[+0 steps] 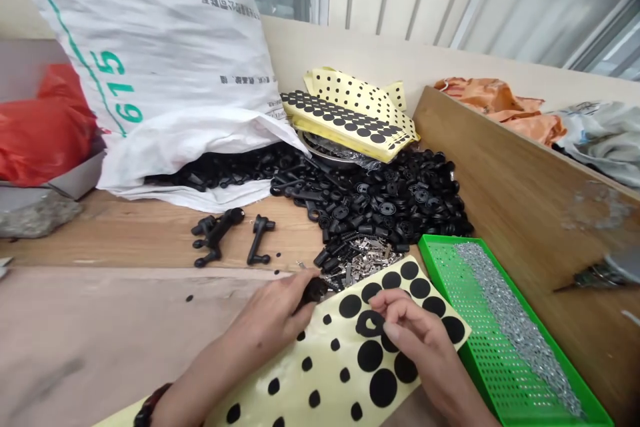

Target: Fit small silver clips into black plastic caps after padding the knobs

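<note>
My left hand (275,313) is closed round a small black plastic part (314,289) at the top edge of a yellow sticker sheet (330,373). The sheet carries black round stickers (370,355) and small black dots where stickers have been peeled. My right hand (413,333) rests on the sheet with fingers curled, its fingertips pinching at a black ring-shaped sticker (369,324). Just beyond the hands lies a small heap of silver metal clips (363,263).
A pile of black plastic parts (390,203) spills from a big white woven sack (165,67). Two loose black levers (220,233) lie on the wooden table. A green perforated tray (445,273) holds silver pieces at right. More yellow sticker sheets (350,117) sit behind, a red bag (45,127) at left.
</note>
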{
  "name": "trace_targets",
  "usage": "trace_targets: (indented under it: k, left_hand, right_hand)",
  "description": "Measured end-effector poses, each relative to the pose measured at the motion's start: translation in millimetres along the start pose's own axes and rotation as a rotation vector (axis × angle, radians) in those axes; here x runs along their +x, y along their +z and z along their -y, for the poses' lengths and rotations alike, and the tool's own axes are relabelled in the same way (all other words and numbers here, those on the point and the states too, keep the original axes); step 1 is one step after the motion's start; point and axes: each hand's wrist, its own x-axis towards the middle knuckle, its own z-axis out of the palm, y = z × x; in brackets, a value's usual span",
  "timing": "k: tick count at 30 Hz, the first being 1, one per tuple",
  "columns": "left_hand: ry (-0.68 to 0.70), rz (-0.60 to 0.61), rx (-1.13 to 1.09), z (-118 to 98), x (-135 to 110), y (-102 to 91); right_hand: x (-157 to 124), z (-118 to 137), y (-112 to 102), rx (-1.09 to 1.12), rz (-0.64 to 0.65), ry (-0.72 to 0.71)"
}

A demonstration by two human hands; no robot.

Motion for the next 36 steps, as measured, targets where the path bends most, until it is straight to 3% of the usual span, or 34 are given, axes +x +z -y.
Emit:
trace_targets:
  k: [2, 5, 8, 15, 26, 36]
  left_hand:
    - [-0.062, 0.014, -0.332, -9, -3, -0.2]
    - [-0.189, 0.137, -0.792, -19, -9, 7.3]
    - [-0.256, 0.238, -0.997, -22, -11, 20.9]
    - [-0.161, 0.247, -0.93, -24, -11, 26.9]
    - [-0.141, 0.33, -1.001, -24, -12, 23.4]
    - [-0.161, 0.337, -0.921, -26, -13, 24.2]
  right_hand:
    - [1, 6, 4, 0.059, 0.032, 0.007]
    - [2, 13, 11, 0.156, 0.082, 0.036]
    - [3, 14, 16, 0.226, 0.116, 0.073]
    - [1, 8, 19, 0.218, 0.096, 0.097]
    - [4, 8, 20, 0.096, 0.081, 0.084]
    - [4, 12, 20, 0.035, 0.083, 0.099]
